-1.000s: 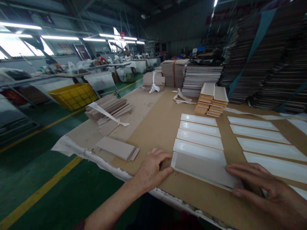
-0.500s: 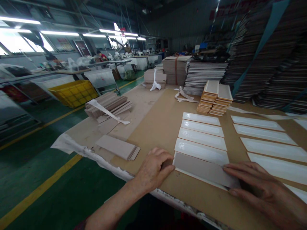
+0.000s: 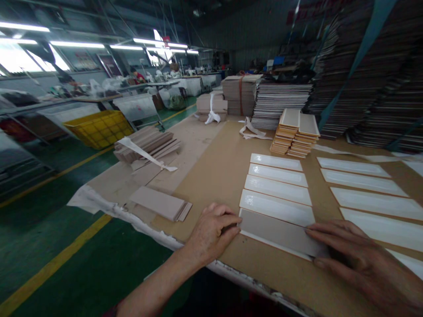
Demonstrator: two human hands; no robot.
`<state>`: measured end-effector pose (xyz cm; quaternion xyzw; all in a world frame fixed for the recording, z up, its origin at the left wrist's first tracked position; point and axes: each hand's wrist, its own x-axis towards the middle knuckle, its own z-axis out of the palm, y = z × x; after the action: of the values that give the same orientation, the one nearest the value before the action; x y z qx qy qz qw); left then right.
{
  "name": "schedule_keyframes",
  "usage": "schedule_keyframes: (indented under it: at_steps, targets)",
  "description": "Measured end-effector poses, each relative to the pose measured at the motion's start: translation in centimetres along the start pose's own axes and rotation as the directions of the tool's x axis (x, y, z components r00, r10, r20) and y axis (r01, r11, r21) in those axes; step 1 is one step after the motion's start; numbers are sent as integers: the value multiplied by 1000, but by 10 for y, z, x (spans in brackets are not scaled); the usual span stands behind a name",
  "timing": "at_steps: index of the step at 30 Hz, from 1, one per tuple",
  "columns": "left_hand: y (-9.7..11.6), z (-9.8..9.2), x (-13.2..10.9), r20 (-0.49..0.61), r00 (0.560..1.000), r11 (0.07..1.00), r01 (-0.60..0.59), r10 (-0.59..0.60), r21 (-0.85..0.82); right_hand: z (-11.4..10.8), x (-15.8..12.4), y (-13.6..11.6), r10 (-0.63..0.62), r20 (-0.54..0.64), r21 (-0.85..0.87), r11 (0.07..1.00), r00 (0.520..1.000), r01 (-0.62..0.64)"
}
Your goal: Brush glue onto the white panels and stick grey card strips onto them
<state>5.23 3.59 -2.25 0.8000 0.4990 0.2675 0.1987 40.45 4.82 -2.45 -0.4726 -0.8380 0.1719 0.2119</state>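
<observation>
A grey cardboard strip (image 3: 277,231) lies on a white, orange-edged strip (image 3: 264,237) near the table's front edge. Thumb and fingers of my left hand (image 3: 213,231) pinch its left end. At the opposite end, my right hand (image 3: 357,255) grips it between fingers and thumb and covers that corner. Behind it, several glossy white strips (image 3: 276,207) lie in a column. To the right is a second column of white strips (image 3: 380,204). A small pile of grey cardboard strips (image 3: 158,202) rests left of my left hand.
A loose heap of cardboard strips (image 3: 148,145) with a white band lies further left. Orange-edged strips are stacked (image 3: 294,132) at the back, before taller board stacks (image 3: 280,103). The table's front edge (image 3: 158,237) runs close by; a yellow crate (image 3: 99,127) stands on the floor.
The cardboard strip and both hands are almost where they were, with the strip still between them. The whole view has shifted slightly.
</observation>
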Motion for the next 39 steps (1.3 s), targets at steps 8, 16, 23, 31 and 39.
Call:
schedule_keyframes:
  at_steps: [8,16,23,31,39]
  targets:
    - [1,-2,2,21,1000,999,-9,8,45,-2,-1,0,9,31,-1,1000,999,-9]
    - [4,-2,3,20,1000,999,-3,2,54,-2,0,-1,27,45,28,999,999,-28]
    - [3,-1,8,17,1000,999,4,-5,44,-6,-1,-3,19,78,29,999,997,-21]
    - [-3,-1,9,25,999,998,-33,31,49,-14,-3,-17,15,120,5,1000,993,-16]
    - [-2,-3,10,33,999,999,-35,33,38,-10,-9,-21,-4,95,-43,999,995,8]
